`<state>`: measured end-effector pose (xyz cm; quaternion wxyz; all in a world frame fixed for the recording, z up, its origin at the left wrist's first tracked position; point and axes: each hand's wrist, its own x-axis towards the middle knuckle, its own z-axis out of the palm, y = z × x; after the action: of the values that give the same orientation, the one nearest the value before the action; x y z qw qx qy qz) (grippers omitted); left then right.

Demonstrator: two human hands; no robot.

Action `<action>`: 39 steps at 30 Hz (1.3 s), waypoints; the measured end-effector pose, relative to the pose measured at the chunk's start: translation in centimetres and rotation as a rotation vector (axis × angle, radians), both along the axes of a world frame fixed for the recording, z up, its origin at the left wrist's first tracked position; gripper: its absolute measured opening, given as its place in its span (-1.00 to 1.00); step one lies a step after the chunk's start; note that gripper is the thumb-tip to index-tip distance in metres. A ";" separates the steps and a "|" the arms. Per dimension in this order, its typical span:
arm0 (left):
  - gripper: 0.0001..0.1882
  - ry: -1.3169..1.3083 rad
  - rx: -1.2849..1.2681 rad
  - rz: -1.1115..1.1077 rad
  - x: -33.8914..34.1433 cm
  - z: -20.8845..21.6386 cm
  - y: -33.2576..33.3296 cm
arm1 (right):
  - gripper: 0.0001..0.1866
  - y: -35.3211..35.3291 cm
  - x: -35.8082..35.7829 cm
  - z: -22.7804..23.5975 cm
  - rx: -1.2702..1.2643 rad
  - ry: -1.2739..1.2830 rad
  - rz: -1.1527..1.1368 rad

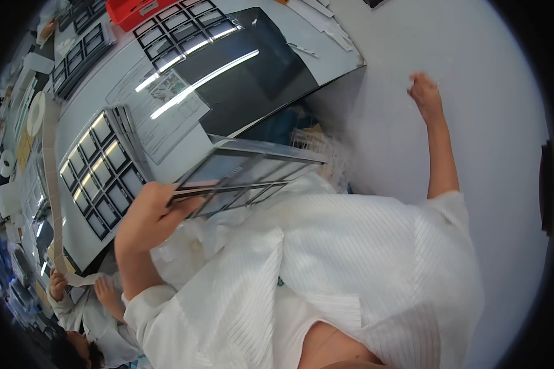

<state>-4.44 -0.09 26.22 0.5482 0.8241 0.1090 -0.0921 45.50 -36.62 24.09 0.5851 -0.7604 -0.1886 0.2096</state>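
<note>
My left hand [149,215] is closed on one end of a black-framed compartment tray [237,172], its thumb and fingers on opposite faces. The tray is tilted, off the table and close in front of my body; whether it is one tray or more I cannot tell. Left of it, a stack of similar trays [101,172] with pale square compartments lies on the table. My right hand [426,97] is stretched far out to the right, over the pale floor and away from the table. Its fingers are curled in, slightly blurred, with nothing visible in them.
On the white table [83,123] lie a black mat [258,77], a printed sheet [160,120] and another tray [188,31] beside a red bin [132,11]. White strips [320,21] lie near the far corner. At left, a co-worker's hands [58,284] handle a paper strip [50,184].
</note>
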 end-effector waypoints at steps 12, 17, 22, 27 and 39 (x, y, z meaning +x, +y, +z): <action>-0.41 -0.068 -0.367 0.471 6.0 1.5 -1.2 | -0.67 -11.6 -16.3 -30.8 -1.085 -0.817 0.316; -0.36 -0.104 -0.444 0.574 7.1 0.7 -1.6 | -0.18 -11.6 -21.3 -36.9 -1.387 -0.453 0.623; -0.35 -0.188 -0.467 0.715 7.6 0.2 -2.3 | -0.22 -5.2 -17.7 -33.6 -1.668 0.071 0.966; -0.32 -0.351 -0.666 0.823 9.0 -1.2 -3.2 | -0.25 7.4 -18.1 -22.2 -0.085 0.813 0.732; 0.54 -0.809 -1.482 0.442 5.6 -7.8 -0.5 | -0.68 21.5 -9.0 -6.2 0.206 0.435 0.640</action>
<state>1.15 -0.56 18.44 0.9450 0.1848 -0.0247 0.2689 36.51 -15.10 17.91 0.5898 -0.5384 -0.3078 0.5172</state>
